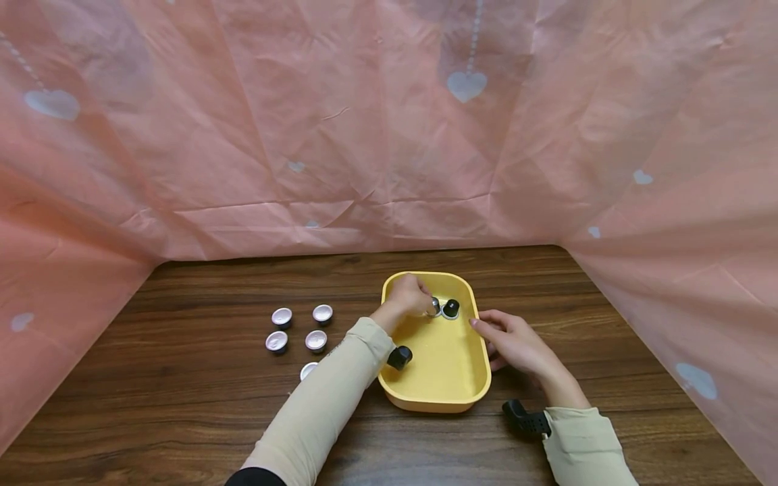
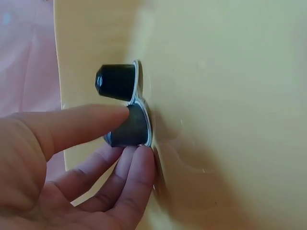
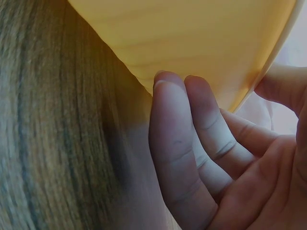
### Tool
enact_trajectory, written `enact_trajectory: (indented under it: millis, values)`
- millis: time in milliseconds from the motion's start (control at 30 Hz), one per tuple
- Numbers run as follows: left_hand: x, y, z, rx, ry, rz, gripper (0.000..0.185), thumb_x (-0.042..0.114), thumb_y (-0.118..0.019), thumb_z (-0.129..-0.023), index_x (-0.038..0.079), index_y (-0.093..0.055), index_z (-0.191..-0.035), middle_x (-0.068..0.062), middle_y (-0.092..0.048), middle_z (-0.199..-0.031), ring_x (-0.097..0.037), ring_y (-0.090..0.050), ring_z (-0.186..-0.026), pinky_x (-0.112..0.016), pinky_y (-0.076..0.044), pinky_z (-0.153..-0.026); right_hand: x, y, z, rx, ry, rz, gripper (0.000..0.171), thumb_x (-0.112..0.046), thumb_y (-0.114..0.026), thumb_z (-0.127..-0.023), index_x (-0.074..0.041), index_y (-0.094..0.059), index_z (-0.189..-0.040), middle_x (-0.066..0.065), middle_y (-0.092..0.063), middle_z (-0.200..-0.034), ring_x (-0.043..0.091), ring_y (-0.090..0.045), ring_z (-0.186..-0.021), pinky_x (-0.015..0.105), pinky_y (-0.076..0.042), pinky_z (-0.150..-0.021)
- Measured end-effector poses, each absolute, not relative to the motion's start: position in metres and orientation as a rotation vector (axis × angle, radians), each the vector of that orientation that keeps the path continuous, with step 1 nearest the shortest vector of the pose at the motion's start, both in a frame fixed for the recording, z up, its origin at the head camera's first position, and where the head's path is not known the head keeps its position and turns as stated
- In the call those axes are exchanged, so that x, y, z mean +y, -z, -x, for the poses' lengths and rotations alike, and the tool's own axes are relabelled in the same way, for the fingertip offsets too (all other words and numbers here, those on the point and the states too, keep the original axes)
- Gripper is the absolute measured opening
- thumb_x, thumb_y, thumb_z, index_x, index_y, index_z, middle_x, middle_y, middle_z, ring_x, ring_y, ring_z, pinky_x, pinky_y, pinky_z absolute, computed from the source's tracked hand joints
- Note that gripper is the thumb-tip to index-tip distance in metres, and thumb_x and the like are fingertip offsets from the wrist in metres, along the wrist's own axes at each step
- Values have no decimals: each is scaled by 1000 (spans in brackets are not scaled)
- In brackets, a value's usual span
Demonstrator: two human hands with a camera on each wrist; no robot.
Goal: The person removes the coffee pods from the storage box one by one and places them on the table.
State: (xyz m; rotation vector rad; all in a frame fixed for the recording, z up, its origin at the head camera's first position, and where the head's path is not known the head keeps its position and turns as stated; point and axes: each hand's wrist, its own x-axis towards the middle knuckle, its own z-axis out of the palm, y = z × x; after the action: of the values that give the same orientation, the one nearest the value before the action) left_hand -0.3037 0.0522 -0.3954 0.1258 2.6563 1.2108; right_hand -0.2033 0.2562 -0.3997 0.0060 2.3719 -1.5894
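A yellow plastic tray [image 1: 442,361] stands on the wooden table. Inside its far part, my left hand [image 1: 408,297] pinches a dark coffee capsule [image 2: 132,128] between thumb and fingers, its silver rim down at the tray floor. Right beside it, rim to rim, stands another black coffee capsule [image 1: 452,308], also foil side down. My right hand [image 1: 516,343] holds the tray's right side, thumb over the rim and fingers [image 3: 172,139] against the outer wall.
Left of the tray, several coffee capsules [image 1: 316,341] stand on the table [image 1: 200,378] with pale lids up; my left sleeve [image 1: 331,398] partly covers the nearest. Black wrist cameras [image 1: 525,420] sit on both wrists. A pink curtain [image 1: 389,135] with hearts encloses the back and sides.
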Motion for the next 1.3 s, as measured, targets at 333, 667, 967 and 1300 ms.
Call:
enact_trajectory:
  millis: [333, 667, 967, 1300]
  values:
    - [53, 393, 301, 2614, -1251, -65, 27, 8, -90, -81, 13, -67, -67, 5, -57, -68, -12, -50, -61, -22, -41, -54, 257, 399, 204, 2376, 1578, -5, 56, -32, -58, -112, 7, -50, -151, 20, -74, -116, 18, -73, -80, 37, -65, -65]
    - [53, 393, 300, 2557, -1329, -12, 43, 11, -82, -86, 17, -50, -59, 5, -49, -55, -11, -48, -52, -23, -42, -51, 260, 400, 204, 2389, 1558, 8, 59, -36, -56, -113, 7, -48, -153, 19, -74, -116, 17, -73, -81, 38, -64, -65]
    - [50, 394, 297, 2497, -1438, 56, 53, 8, -74, -90, 20, -37, -53, 6, -43, -52, -13, -56, -53, -24, -53, -56, 259, 398, 203, 2395, 1547, 3, 60, -38, -56, -113, 7, -48, -153, 20, -74, -118, 17, -72, -82, 38, -64, -65]
    - [55, 435, 334, 2671, -1320, 51, 44, -3, -69, -68, 18, -36, -48, 6, -22, -52, -15, -23, -47, -29, -26, -44, 258, 399, 203, 2385, 1559, 5, 60, -38, -56, -113, 6, -49, -152, 18, -75, -115, 17, -72, -81, 37, -64, -65]
